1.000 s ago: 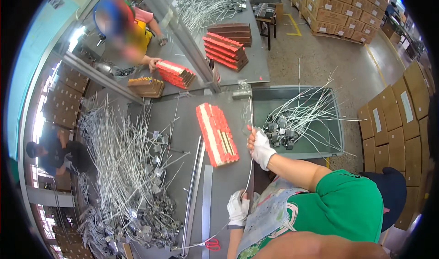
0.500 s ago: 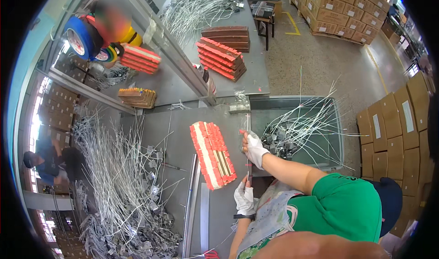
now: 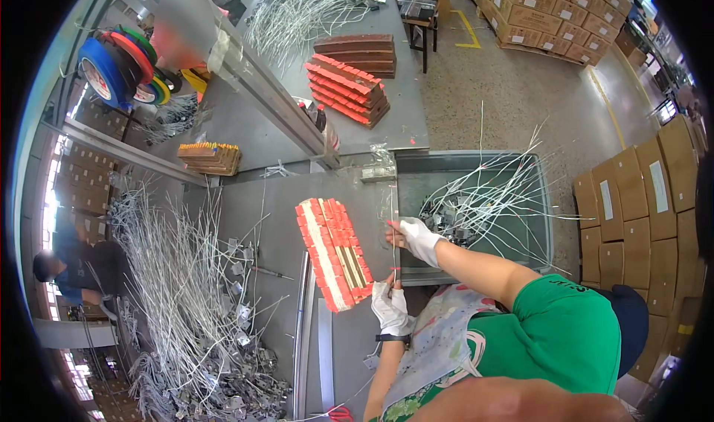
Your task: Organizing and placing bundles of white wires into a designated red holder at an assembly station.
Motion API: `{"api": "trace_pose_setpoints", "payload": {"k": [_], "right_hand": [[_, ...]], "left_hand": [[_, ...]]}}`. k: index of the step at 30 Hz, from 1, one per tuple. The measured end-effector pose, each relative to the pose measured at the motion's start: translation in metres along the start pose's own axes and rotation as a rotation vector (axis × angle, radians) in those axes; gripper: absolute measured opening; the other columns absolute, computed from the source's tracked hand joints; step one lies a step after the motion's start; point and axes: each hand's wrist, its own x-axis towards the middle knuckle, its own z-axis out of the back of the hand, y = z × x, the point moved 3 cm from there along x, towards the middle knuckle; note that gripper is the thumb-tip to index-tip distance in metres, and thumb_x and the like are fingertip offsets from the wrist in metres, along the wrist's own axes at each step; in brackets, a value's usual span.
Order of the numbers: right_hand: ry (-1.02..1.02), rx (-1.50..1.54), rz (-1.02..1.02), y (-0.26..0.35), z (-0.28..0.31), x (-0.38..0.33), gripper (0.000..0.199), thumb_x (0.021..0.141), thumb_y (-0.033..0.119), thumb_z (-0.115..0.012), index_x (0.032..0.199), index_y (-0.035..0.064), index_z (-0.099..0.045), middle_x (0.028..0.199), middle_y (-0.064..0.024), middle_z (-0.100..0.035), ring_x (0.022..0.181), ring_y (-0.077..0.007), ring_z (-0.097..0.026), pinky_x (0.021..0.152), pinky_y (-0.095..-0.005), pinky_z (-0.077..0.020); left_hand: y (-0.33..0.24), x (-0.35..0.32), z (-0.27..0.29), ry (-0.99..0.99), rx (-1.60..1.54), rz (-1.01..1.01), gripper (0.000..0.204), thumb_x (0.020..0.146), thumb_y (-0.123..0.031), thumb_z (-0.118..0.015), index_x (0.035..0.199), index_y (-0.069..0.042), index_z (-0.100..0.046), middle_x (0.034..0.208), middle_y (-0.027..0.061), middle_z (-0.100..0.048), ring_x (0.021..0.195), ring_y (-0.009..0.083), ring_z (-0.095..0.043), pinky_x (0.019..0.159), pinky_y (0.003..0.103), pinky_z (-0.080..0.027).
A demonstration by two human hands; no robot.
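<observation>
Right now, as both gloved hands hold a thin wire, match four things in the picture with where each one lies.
Things:
1. red-and-white rack
2. grey bin
3. rolls of coloured tape
4. loose pile of wires

Places:
A. far left of the bench
B. hanging at the upper left
C. just left of the left hand
D. beyond the right hand, holding tangled wires

Pairs: 1-C, 2-D, 3-B, 4-A

Tape rolls (image 3: 119,68) hanging upper left; cardboard boxes (image 3: 639,199) stacked right
</observation>
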Motion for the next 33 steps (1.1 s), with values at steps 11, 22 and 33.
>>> {"api": "trace_pose_setpoints", "payload": {"k": [11, 22, 33], "right_hand": [[-0.066, -0.192, -0.014, -0.039, 0.042, -0.048, 0.028, 0.080, 0.013, -0.062, 0.099, 0.0031, -0.044, 0.074, -0.0070, -0.055, 0.061, -0.0120, -0.051, 0.054, -0.0222, -0.0388], [-0.018, -0.134, -0.099, -0.046, 0.048, -0.054, 0.028, 0.079, 0.015, -0.063, 0.099, 0.0047, -0.046, 0.089, -0.0049, -0.054, 0.079, -0.0135, -0.055, 0.070, -0.0244, -0.0469], [0.007, -0.165, -0.118, -0.041, 0.034, -0.047, 0.010, 0.085, 0.014, -0.056, 0.090, 0.0065, -0.051, 0.082, -0.0051, -0.057, 0.077, -0.0146, -0.058, 0.069, -0.0252, -0.0483]], "left_hand": [[0.000, 0.007, -0.008, 0.038, 0.094, -0.090, 0.023, 0.071, 0.000, -0.060, 0.094, -0.001, -0.064, 0.070, 0.0126, -0.052, 0.065, 0.0265, -0.052, 0.063, 0.034, -0.043], [0.012, -0.004, -0.011, 0.058, 0.097, -0.033, 0.019, 0.075, -0.006, -0.059, 0.093, -0.003, -0.064, 0.075, 0.0154, -0.055, 0.073, 0.0312, -0.055, 0.067, 0.037, -0.045], [0.014, 0.002, -0.013, 0.007, 0.011, -0.054, 0.019, 0.074, -0.004, -0.059, 0.093, -0.004, -0.065, 0.080, 0.0138, -0.058, 0.077, 0.0294, -0.057, 0.075, 0.034, -0.045]]}}
